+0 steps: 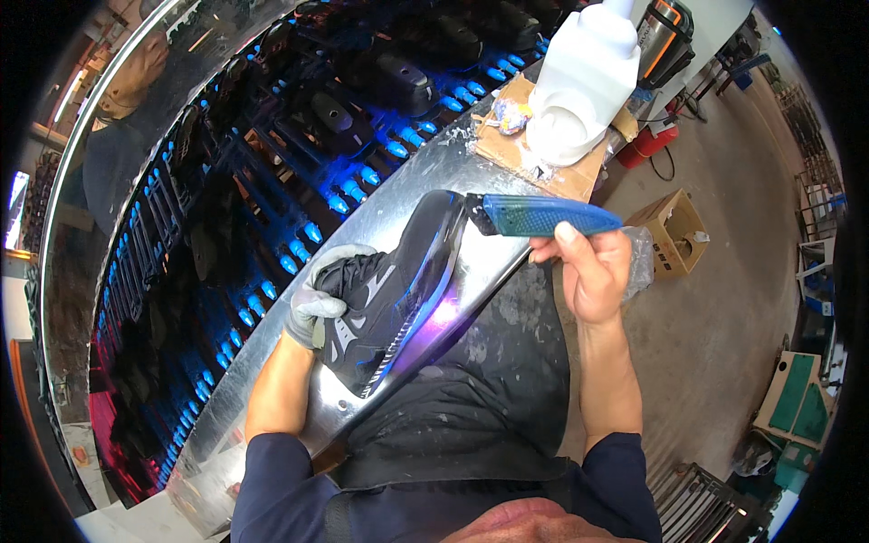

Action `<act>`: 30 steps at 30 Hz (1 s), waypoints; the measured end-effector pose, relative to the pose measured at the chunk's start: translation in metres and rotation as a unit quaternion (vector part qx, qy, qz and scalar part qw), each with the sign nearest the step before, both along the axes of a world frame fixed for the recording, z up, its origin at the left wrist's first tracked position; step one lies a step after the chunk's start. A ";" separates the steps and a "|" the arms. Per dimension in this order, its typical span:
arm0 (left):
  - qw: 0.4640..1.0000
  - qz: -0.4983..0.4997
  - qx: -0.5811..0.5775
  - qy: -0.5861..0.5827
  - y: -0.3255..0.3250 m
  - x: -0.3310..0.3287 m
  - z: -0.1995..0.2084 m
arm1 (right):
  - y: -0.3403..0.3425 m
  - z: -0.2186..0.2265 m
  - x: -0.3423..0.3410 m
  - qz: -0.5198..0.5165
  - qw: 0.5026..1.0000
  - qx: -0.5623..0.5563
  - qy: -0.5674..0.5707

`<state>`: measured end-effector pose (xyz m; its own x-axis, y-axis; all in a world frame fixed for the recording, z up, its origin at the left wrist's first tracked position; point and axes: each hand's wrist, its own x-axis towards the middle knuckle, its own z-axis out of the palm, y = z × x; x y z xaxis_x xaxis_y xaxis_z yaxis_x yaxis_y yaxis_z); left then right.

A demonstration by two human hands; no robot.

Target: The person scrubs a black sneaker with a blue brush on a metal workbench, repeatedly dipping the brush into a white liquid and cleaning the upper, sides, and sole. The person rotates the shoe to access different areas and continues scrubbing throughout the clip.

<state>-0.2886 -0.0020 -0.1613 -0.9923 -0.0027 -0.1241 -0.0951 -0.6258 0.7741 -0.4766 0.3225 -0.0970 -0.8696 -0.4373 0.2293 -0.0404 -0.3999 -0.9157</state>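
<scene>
My left hand (319, 294), in a grey glove, is closed around the ankle part of a black shoe (385, 299) with grey patches and a blue line along its lower edge. The shoe lies tilted over a shiny metal ledge (489, 262), its toe pointing away from me. Bare, my right hand (593, 262) pinches a brush (548, 215) by its blue see-through handle. The brush's dark tip is at the shoe's toe; whether it touches cannot be made out. A purple-white glare lights the ledge beside the shoe.
Beyond the ledge, a rack with blue-tipped pegs (351, 188) carries dark shoe parts. At the ledge's far end, a white jug (584, 81) stands on cardboard (507, 149). An open carton (670, 233) sits on the floor to the right. Another person (118, 163) is across the rack.
</scene>
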 end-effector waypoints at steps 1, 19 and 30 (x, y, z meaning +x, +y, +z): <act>1.000 -0.009 -0.008 0.012 -0.001 -0.002 -0.001 | 0.001 -0.002 -0.006 0.004 1.000 0.013 0.003; 1.000 0.002 0.009 0.004 0.005 -0.006 0.005 | 0.010 0.022 -0.003 0.030 0.999 0.018 -0.013; 1.000 -0.014 0.022 0.004 0.007 -0.007 0.007 | 0.013 0.012 -0.014 0.078 0.996 0.031 0.041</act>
